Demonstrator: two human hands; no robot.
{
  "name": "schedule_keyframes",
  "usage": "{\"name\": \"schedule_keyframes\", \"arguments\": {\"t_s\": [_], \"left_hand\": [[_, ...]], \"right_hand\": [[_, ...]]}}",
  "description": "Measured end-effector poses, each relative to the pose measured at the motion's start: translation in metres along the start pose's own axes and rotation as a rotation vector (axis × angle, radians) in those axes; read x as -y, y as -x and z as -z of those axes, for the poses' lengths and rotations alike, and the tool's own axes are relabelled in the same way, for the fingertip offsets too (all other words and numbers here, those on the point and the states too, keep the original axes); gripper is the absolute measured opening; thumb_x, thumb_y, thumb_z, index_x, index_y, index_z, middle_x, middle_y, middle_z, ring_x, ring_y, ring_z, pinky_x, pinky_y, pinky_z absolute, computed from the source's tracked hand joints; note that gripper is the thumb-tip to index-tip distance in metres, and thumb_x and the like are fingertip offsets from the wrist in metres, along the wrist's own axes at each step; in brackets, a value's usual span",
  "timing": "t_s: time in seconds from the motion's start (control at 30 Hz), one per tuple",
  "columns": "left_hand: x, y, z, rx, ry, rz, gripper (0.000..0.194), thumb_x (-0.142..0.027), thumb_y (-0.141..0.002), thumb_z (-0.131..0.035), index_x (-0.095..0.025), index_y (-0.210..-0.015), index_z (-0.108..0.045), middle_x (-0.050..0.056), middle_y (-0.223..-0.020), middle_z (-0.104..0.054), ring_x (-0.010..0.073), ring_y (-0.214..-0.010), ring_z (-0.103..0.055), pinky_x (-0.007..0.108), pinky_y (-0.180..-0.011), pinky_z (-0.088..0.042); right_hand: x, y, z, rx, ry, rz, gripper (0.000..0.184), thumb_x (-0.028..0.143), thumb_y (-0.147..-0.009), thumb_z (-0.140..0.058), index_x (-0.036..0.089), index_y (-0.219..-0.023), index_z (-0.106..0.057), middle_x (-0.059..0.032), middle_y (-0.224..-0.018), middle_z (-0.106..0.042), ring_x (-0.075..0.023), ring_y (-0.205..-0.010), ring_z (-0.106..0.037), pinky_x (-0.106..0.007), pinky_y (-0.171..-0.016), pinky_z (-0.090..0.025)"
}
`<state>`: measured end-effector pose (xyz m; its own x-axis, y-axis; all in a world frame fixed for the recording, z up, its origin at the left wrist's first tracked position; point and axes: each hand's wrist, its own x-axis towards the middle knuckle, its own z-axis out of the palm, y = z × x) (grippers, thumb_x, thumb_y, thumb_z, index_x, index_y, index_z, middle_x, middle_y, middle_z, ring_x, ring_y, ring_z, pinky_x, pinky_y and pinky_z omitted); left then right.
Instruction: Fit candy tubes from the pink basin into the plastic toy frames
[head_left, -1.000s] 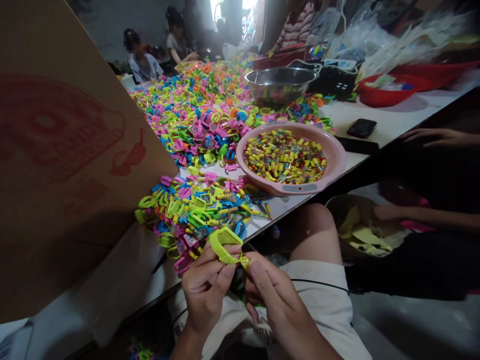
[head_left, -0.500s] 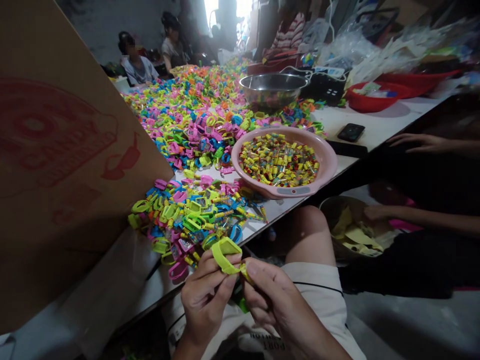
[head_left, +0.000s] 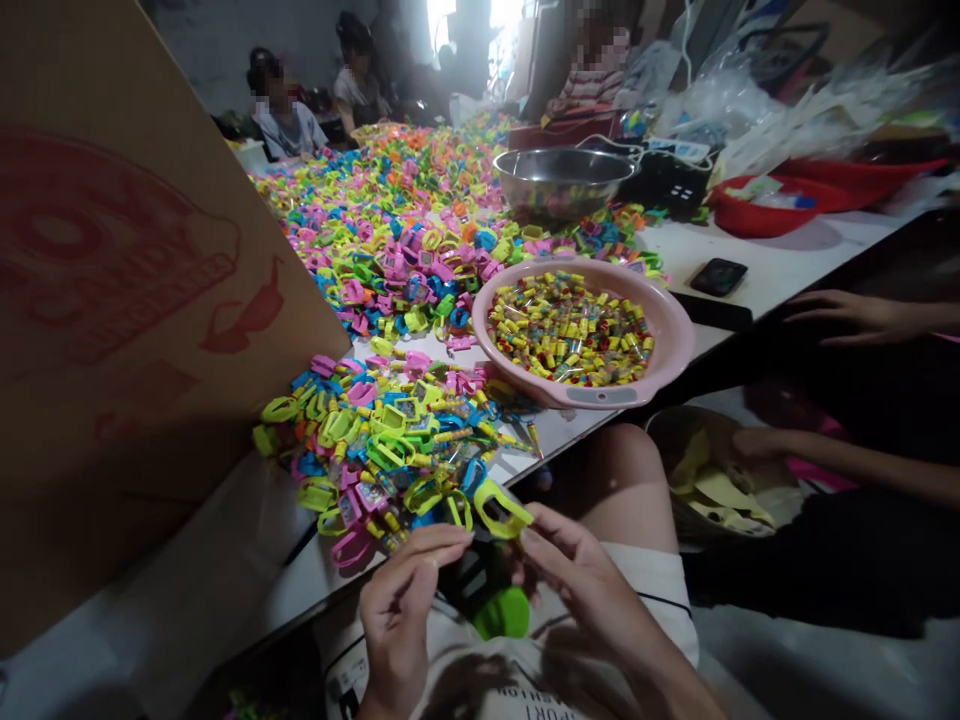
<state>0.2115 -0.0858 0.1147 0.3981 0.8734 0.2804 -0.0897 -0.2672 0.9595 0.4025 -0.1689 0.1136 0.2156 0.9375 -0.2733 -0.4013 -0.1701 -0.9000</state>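
My right hand [head_left: 589,590] pinches one end of a yellow-green plastic toy ring [head_left: 501,508] at the table's near edge, right beside the small pile of coloured toy rings [head_left: 390,435]. My left hand [head_left: 405,595] hovers just left of it, fingers loosely stretched toward the ring and holding nothing. Between my hands, lower down in my lap, lies a green round object [head_left: 501,613]. A pink basin [head_left: 671,320] full of small wrapped candy tubes stands to the right of the pile.
A big cardboard box [head_left: 135,300] stands on the left. A long heap of coloured rings [head_left: 390,210] runs up the white table [head_left: 780,260] to a steel bowl [head_left: 562,175], red basins [head_left: 757,195] and a phone [head_left: 718,277]. Another person's hands [head_left: 855,315] are at right; others sit far back.
My left hand has let go of the yellow-green ring. The ring, earlier held by both hands, now sits at my right fingertips, further right and closer to the pile.
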Motion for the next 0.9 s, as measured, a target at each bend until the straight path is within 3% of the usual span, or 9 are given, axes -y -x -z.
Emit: {"name": "schedule_keyframes", "arguments": {"t_s": [0.03,0.1,0.2,0.3,0.43,0.53,0.77,0.9], "left_hand": [[0.003,0.002,-0.003,-0.005,-0.007,0.033,0.033,-0.032,-0.114,-0.061,-0.026,-0.102,-0.091,0.008,-0.106,-0.087,0.0242,-0.104,-0.081,0.031,-0.096,-0.062],[0.012,0.005,-0.013,0.097,-0.039,0.124,0.037,-0.034,-0.114,-0.06,-0.023,-0.095,-0.089,0.009,-0.097,-0.084,0.0229,-0.095,-0.08,0.029,-0.088,-0.061],[0.037,0.008,-0.038,0.339,-0.051,0.21,0.037,-0.037,-0.115,-0.058,-0.02,-0.104,-0.089,0.011,-0.104,-0.085,0.0241,-0.099,-0.081,0.032,-0.09,-0.062],[0.068,0.005,-0.055,0.417,-0.1,0.131,0.034,-0.034,-0.115,-0.056,-0.019,-0.118,-0.087,0.014,-0.119,-0.084,0.027,-0.114,-0.08,0.038,-0.104,-0.061],[0.092,-0.006,-0.053,0.472,-0.191,-0.004,0.033,-0.027,-0.114,-0.054,-0.02,-0.127,-0.084,0.015,-0.127,-0.082,0.028,-0.123,-0.077,0.042,-0.112,-0.06],[0.093,-0.016,-0.046,0.543,-0.18,-0.029,0.032,-0.025,-0.113,-0.054,-0.019,-0.125,-0.083,0.015,-0.123,-0.083,0.0276,-0.124,-0.076,0.042,-0.112,-0.059],[0.082,-0.028,-0.047,0.597,-0.124,0.137,0.032,-0.033,-0.114,-0.054,-0.019,-0.115,-0.083,0.013,-0.113,-0.084,0.0258,-0.109,-0.078,0.038,-0.102,-0.06],[0.071,-0.024,-0.05,0.624,-0.105,0.134,0.033,-0.036,-0.114,-0.054,-0.02,-0.111,-0.083,0.013,-0.107,-0.084,0.0265,-0.105,-0.08,0.037,-0.096,-0.062]], "right_hand": [[0.0,-0.007,0.012,-0.068,0.228,0.134,0.046,0.065,-0.104,-0.074,0.019,-0.106,-0.073,-0.0054,-0.096,-0.07,-0.0179,-0.081,-0.067,-0.026,-0.067,-0.054],[0.0,-0.024,0.033,-0.185,0.717,0.408,0.031,0.049,-0.113,-0.065,0.02,-0.111,-0.076,-0.0091,-0.107,-0.07,-0.0239,-0.099,-0.069,-0.034,-0.083,-0.057],[0.0,-0.053,0.052,-0.197,1.117,0.594,0.018,0.032,-0.114,-0.062,0.022,-0.118,-0.077,-0.0107,-0.111,-0.068,-0.0283,-0.109,-0.066,-0.041,-0.095,-0.057],[0.003,-0.076,0.057,-0.134,1.22,0.625,0.017,0.024,-0.112,-0.063,0.024,-0.12,-0.078,-0.0107,-0.112,-0.068,-0.0288,-0.107,-0.065,-0.042,-0.094,-0.056],[0.003,-0.092,0.057,-0.124,1.337,0.661,0.019,0.021,-0.112,-0.06,0.023,-0.121,-0.077,-0.0106,-0.107,-0.069,-0.0297,-0.101,-0.065,-0.042,-0.089,-0.056],[-0.001,-0.096,0.057,-0.151,1.369,0.676,0.02,0.023,-0.115,-0.058,0.021,-0.124,-0.076,-0.0116,-0.107,-0.072,-0.0311,-0.103,-0.066,-0.044,-0.091,-0.055],[-0.009,-0.093,0.055,-0.218,1.309,0.74,0.022,0.026,-0.118,-0.053,0.019,-0.127,-0.071,-0.0135,-0.11,-0.078,-0.0294,-0.101,-0.072,-0.044,-0.092,-0.059],[0.009,-0.07,0.056,-0.241,1.256,0.819,0.018,0.021,-0.117,-0.054,0.021,-0.129,-0.068,-0.0107,-0.11,-0.08,-0.0257,-0.1,-0.076,-0.04,-0.091,-0.061]]}}
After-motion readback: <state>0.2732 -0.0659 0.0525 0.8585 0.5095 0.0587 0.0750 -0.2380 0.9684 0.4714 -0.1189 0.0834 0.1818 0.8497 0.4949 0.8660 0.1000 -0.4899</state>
